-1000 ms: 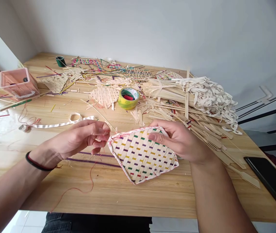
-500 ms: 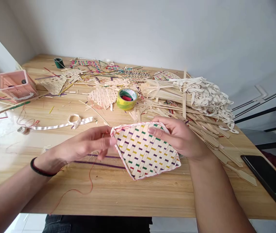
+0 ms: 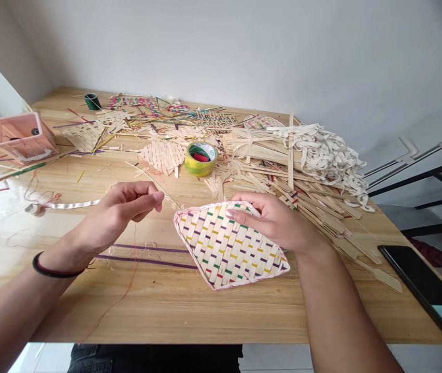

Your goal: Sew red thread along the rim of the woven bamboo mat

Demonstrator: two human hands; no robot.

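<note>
I see my right hand (image 3: pixel 271 223) gripping the woven mat (image 3: pixel 230 246) by its far edge to steady it, while my left hand (image 3: pixel 122 210) pinches a red thread (image 3: pixel 127 287) in closed fingers, drawing it away from the rim.

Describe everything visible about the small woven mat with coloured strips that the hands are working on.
The small woven mat is a flat, roughly square piece plaited from pale straw-like strips, dotted with purple, green, yellow and red ones, and edged in pink-red stitching. It sits tilted above the light wooden table, one corner nearest the camera. The right hand grips its far edge; the left hand pinches a thin red thread beside it.
</note>
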